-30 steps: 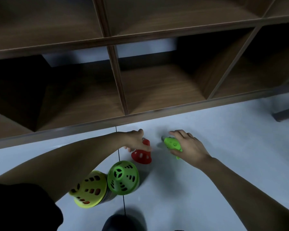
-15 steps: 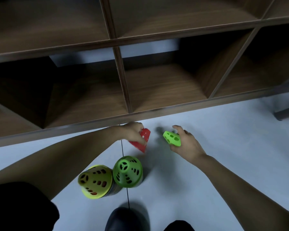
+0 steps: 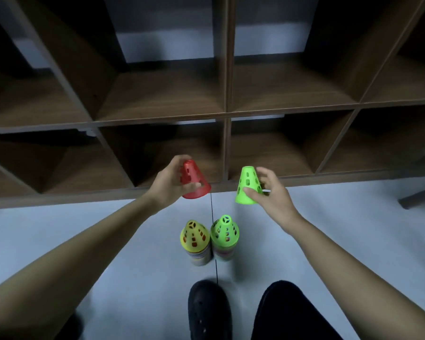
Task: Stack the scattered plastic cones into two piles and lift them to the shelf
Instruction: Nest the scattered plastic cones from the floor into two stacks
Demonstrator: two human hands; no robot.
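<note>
Two piles stand side by side on the floor (image 3: 138, 290) at lower centre: a yellow-topped pile (image 3: 195, 238) and a green-topped pile (image 3: 225, 233). Your left grip (image 3: 168, 186) clasps a red cone (image 3: 194, 180) and your right grip (image 3: 272, 195) a green cone (image 3: 248, 185), both held mid-frame before the shelf (image 3: 157, 116). By my judgement these need stacking, then both piles lifting up.

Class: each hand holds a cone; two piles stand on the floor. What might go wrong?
The yellow-topped pile and green-topped pile stand close together, so lowering the red cone might knock one over. The right hand only pinches the green cone, thumb near its rim; that grip might slip.
</note>
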